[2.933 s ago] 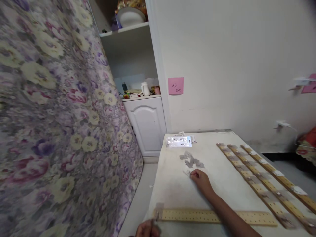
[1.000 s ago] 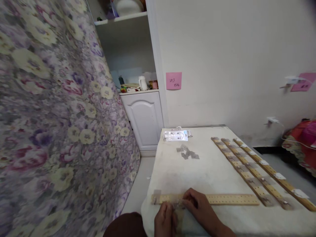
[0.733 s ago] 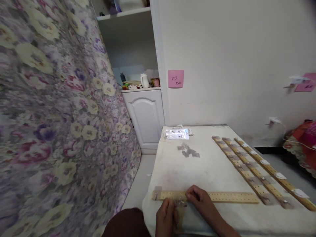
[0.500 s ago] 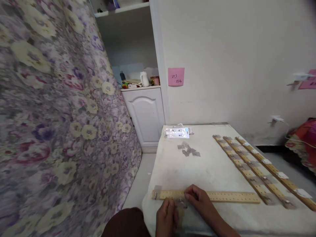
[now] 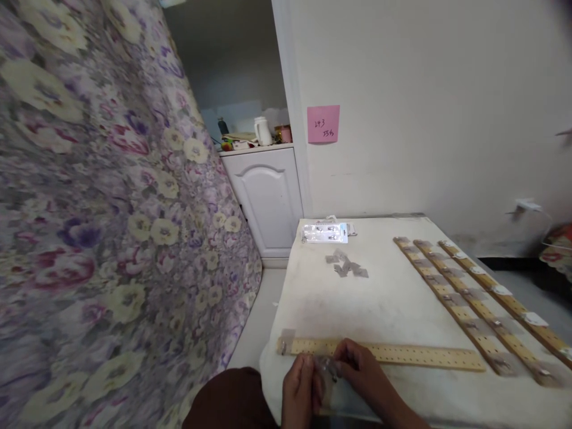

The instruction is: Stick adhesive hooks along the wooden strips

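Pinched in my left hand is a small see-through plastic piece with a shiny metal bit on it, too small to name. The fingers of my right hand are closed at the right edge of that same piece. Just beyond both hands lies a long wooden strip with rows of holes, partly covered by my fingers. On its left end sits another clear plastic piece with a small metal part.
Three wooden strips with clear or white pieces lie slanted on the right of the cloth-covered table. Several clear plastic pieces lie in a loose pile. A blister pack rests at the back. A floral curtain hangs at left.
The view has tilted down slightly. My right hand's fingers have come lower onto the plastic piece, which stays between both hands.
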A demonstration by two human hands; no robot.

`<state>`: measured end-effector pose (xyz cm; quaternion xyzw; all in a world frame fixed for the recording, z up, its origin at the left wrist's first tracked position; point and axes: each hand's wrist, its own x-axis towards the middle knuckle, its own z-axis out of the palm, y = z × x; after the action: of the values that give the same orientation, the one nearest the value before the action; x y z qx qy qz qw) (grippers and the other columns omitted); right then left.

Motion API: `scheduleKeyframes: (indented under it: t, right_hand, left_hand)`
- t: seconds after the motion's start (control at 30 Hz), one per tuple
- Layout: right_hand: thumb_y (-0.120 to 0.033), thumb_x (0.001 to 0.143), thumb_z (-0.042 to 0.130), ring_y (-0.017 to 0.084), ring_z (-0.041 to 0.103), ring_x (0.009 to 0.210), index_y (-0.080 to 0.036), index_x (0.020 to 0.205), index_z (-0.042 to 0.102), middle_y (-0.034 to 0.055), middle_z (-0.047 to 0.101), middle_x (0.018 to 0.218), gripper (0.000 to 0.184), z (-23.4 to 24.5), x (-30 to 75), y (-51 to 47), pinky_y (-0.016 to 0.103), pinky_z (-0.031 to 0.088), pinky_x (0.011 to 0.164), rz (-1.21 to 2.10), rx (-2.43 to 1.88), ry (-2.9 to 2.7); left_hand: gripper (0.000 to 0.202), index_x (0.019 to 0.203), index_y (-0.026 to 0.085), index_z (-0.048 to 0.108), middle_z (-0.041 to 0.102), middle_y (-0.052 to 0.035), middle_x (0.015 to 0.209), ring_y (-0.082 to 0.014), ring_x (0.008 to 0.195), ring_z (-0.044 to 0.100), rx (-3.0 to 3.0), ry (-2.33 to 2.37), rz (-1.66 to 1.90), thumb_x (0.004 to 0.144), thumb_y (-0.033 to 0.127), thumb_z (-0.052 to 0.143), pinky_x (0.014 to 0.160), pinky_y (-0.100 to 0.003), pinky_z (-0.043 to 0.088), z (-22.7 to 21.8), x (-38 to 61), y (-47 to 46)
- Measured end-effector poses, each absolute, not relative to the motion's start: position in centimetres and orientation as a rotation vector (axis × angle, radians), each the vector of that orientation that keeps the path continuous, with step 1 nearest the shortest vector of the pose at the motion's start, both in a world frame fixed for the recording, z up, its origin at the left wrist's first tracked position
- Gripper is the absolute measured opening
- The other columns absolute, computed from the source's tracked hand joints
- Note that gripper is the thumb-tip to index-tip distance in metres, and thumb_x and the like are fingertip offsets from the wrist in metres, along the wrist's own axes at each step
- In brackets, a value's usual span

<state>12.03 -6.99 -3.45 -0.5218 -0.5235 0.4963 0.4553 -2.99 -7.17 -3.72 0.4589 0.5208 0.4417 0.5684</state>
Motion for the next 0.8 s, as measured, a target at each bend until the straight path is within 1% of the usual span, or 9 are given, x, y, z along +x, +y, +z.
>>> scheduleKeyframes:
  t: [0.13,0.27,0.33,0.47,0.67,0.8]
  right_hand:
    - [-0.022,0.070,0.056,0.008,0.044,0.053,-0.018,0.066,0.049,-0.0050,0.050,0.057,0.009,-3.8,11.9,-6.5,0.020,0.034,0.051,1.266,-1.256,-1.203]
    - [-0.029,0.072,0.057,0.004,0.034,0.040,-0.019,0.067,0.047,-0.0080,0.045,0.053,0.014,-4.3,11.7,-6.3,0.018,0.028,0.040,1.320,-1.259,-1.127]
    - [-0.032,0.073,0.056,0.004,0.033,0.036,-0.019,0.068,0.046,-0.0090,0.044,0.051,0.017,-4.3,11.6,-6.2,0.018,0.026,0.036,1.356,-1.252,-1.105]
    - [-0.035,0.073,0.056,0.003,0.035,0.033,-0.019,0.069,0.045,-0.0097,0.044,0.051,0.020,-4.3,11.4,-5.9,0.016,0.026,0.032,1.378,-1.226,-1.079]
    - [-0.038,0.072,0.058,0.003,0.037,0.030,-0.020,0.068,0.045,-0.0105,0.044,0.047,0.023,-4.3,10.8,-5.8,0.016,0.028,0.031,1.397,-1.220,-1.034]
    - [-0.042,0.072,0.059,0.004,0.038,0.030,-0.020,0.068,0.044,-0.0106,0.044,0.045,0.027,-4.3,10.3,-5.7,0.017,0.030,0.032,1.414,-1.212,-1.029]
  left_hand:
    - [0.042,0.061,0.019,0.045,0.044,0.0064,0.043,-0.0057,0.034,0.034,1.049,1.200,1.003,0.079,0.058,0.045,0.035,-0.019,0.021,-4.2,-2.9,-7.0]
    - [0.039,0.062,0.019,0.046,0.043,0.0070,0.043,-0.0046,0.035,0.033,1.028,1.194,1.008,0.079,0.054,0.049,0.038,-0.017,0.022,-4.5,-2.9,-6.7]
    - [0.037,0.066,0.019,0.048,0.045,0.0070,0.044,-0.0045,0.036,0.033,1.009,1.182,0.998,0.079,0.054,0.049,0.038,-0.017,0.023,-4.5,-3.0,-6.6]
    - [0.036,0.068,0.019,0.048,0.048,0.0061,0.046,-0.0045,0.035,0.035,1.016,1.171,0.979,0.078,0.054,0.050,0.038,-0.017,0.024,-4.3,-3.1,-6.6]
    - [0.035,0.070,0.018,0.051,0.048,0.0057,0.046,-0.0045,0.036,0.036,1.034,1.162,0.997,0.080,0.052,0.050,0.039,-0.017,0.026,-4.2,-3.0,-6.7]
    - [0.037,0.078,0.017,0.053,0.051,0.0052,0.046,-0.0053,0.035,0.037,1.017,1.161,0.962,0.076,0.054,0.052,0.037,-0.018,0.025,-4.3,-3.1,-6.6]
